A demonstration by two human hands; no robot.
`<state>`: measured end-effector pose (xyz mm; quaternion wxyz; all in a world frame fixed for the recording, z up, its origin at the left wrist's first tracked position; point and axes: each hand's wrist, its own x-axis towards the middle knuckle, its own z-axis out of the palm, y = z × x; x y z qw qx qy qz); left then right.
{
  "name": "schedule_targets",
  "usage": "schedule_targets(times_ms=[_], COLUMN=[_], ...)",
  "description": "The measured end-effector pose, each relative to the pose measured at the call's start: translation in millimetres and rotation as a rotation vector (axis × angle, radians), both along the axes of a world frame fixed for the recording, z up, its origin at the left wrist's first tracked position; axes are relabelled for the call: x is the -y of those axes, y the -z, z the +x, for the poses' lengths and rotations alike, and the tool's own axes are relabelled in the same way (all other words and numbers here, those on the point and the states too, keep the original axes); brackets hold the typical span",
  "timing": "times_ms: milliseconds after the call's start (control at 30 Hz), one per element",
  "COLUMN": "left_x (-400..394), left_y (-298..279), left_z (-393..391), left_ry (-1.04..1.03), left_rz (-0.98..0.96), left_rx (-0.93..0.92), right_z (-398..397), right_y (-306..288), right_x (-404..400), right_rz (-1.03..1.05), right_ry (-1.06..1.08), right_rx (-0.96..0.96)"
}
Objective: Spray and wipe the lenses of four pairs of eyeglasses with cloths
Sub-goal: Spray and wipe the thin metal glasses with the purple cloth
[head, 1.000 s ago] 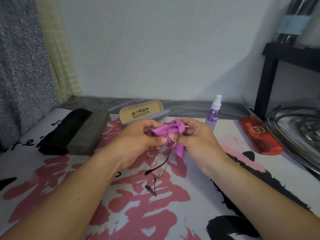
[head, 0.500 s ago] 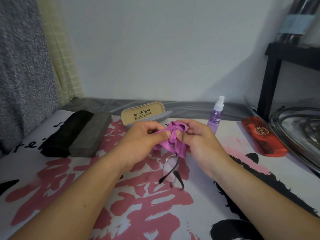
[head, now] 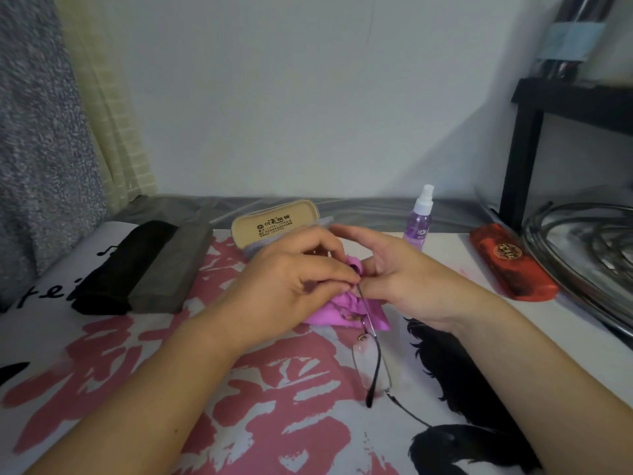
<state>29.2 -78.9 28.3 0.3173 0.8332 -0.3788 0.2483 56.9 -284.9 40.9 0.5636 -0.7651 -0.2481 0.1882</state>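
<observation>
I count four eyeglass cases on the table: one black case [head: 123, 265], one grey case [head: 171, 269], one beige case [head: 274, 222] and one red case [head: 512, 265]. There is one pair of eyeglasses [head: 371, 363], one purple cloth [head: 342, 310] and one spray bottle [head: 419, 219]. Two hands are visible, the left hand [head: 291, 279] and the right hand [head: 407, 275].
</observation>
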Motion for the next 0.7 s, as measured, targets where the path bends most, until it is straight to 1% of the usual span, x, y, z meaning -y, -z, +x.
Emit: schedule_targets(times_ms=[200,300,400,533,600,700], left_x=[7,9,11,9,8,12], left_y=[1,2,1,-2,1,5], left_z=[-4,-7,-10,-7,-4,-3], left_ry=[0.005,0.014,0.077,0.072,0.017,-0.048], left_rz=[0.129,0.119,-0.014,-0.345,-0.424,-0.43], left_rx=[-0.02,-0.044,-0.191,-0.423,-0.422,-0.333], right_z=[0,0,-2,5,8,6], right_y=[0,0,0,8,10,9], right_x=[3,6,4,7,7,5], right_rz=[-0.027,-0.034,0.023,0.128,0.184,0.247], right_ry=[-0.097,-0.124,-0.179,-0.222,-0.233,-0.25], right_rx=[0.017,-0.012,-0.106,-0.229,-0.295,-0.36])
